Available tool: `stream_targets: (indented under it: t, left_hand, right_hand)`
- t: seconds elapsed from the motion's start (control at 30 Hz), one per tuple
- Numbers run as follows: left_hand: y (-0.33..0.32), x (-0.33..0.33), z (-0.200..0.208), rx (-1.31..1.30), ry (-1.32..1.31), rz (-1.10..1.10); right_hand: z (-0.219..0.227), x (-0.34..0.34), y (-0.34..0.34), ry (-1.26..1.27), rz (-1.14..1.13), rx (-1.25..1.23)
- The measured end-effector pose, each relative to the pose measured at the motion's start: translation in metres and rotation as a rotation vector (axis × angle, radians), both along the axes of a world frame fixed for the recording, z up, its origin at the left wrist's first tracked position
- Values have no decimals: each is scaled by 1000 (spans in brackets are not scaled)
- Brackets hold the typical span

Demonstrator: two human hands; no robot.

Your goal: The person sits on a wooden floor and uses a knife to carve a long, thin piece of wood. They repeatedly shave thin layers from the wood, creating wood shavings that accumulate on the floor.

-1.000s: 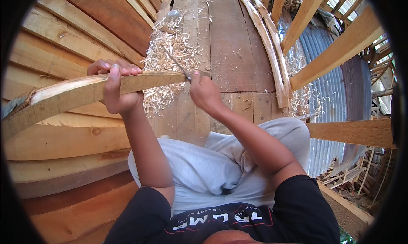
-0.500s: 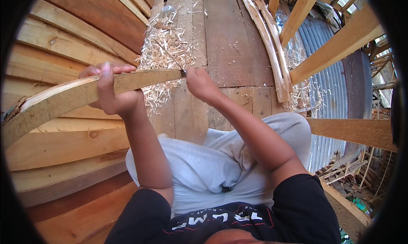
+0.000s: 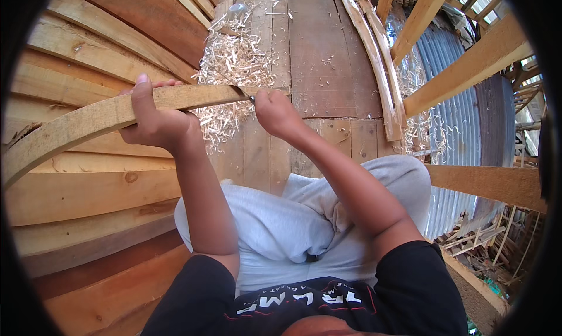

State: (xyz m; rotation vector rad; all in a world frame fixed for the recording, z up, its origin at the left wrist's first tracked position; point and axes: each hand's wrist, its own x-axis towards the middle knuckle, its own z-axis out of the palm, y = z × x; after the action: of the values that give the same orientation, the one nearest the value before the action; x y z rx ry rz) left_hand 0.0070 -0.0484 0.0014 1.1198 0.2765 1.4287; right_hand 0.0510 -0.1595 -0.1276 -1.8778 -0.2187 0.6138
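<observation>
Curved, pale-brown wooden bar [image 3: 88, 118] spans left to centre, above pale, curled wood shavings [image 3: 237, 58]. Left hand [image 3: 157, 120] clasps it; right hand [image 3: 276, 111] closed round slim, dark metal knife [image 3: 240, 93], blade near bar's right end. Possible risks: knife skidding if grain catches, bar twisting if left hold slackens.

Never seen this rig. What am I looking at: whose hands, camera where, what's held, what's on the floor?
No robot here: these are one person's bare hands. The camera is a fisheye worn on the head, looking down, so straight edges bend near the rim; picture left is the person's left.

The left hand grips a long wooden strip. The right hand holds a thin dark blade at the strip, near its right end.

Pale shavings lie heaped on the plank floor, and two long pale poles lie farther right.
</observation>
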Motion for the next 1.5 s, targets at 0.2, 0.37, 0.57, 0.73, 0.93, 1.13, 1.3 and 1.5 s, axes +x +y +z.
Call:
stream_targets:
  t: [0.2,0.37,0.57,0.73,0.93,1.13,1.3,1.5]
  left_hand:
    - [15,-5,-4,-36,36,33]
    - [7,-3,3,-9,37,61]
    - [13,-1,3,109,-41,-49]
    - [5,-6,17,123,-19,-36]
    - [15,-4,5,85,-69,-66]
    - [-2,-8,8,164,-14,-138]
    - [-9,0,11,131,-15,-84]
    - [2,-6,8,127,-17,-66]
  right_hand:
    - [-21,4,2,297,207,200]
    - [-10,9,-27,952,451,494]
    - [9,20,-31,666,257,464]
    - [-37,24,-26,247,119,41]
    - [-22,6,-8,148,-140,-105]
    - [55,-21,-4,-185,17,-14]
    - [-1,3,-13,-169,-105,-34]
    - [46,-12,-13,-269,18,-45]
